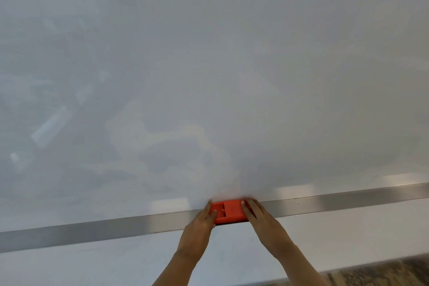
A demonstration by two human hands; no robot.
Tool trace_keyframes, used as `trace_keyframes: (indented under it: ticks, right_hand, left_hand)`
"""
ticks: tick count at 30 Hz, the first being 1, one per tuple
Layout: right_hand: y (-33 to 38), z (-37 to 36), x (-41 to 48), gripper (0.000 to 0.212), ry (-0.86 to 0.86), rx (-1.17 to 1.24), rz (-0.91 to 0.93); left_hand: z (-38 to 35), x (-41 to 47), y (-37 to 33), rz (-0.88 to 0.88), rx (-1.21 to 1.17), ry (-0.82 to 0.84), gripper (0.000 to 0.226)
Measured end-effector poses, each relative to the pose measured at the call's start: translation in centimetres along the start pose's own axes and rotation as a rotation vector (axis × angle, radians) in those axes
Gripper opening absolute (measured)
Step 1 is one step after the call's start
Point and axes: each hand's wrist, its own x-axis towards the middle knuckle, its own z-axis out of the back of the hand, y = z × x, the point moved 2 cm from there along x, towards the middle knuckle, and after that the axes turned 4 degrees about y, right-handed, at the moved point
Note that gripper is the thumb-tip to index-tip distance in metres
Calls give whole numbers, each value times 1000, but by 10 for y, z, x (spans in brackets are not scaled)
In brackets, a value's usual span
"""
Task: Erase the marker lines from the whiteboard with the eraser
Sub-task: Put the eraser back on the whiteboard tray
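Orange eraser (228, 211) at whiteboard (209, 76) btm rail (92, 232) — L hand (197, 227) & R hand (262, 220) grip flat: straight fingers press its ends.

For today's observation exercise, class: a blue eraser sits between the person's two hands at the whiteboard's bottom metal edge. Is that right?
One detail is wrong: the eraser is orange-red, not blue. The head view shows it between the left hand and the right hand, at the bottom metal edge of the whiteboard.
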Motion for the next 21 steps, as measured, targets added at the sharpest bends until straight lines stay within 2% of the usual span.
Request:
trace_keyframes:
  ticks: [2, 7, 12, 16, 18, 21]
  right_hand:
    - [-2, -2, -1, 87, 2, -30, -24]
    - [-1, 1, -2, 81, -4, 37, -57]
    - [-1, -5, -12, 80, -33, 98, -73]
    - [1, -11, -18, 79, 0, 140, -95]
    - [3, -11, -20, 78, -3, 140, -102]
    - [6, -14, -25, 78, -40, 138, -97]
  left_hand:
    - [-3, -2, 0, 4, 12, 2, 42]
    - [-8, -7, -1, -12, 8, -27, 60]
    - [-11, -19, -2, -25, -52, -59, 50]
    - [-11, -31, -5, -45, -49, -43, 56]
    - [-7, -34, -6, -65, 11, -132, 62]
    - [3, -46, -10, -81, -13, -141, 54]
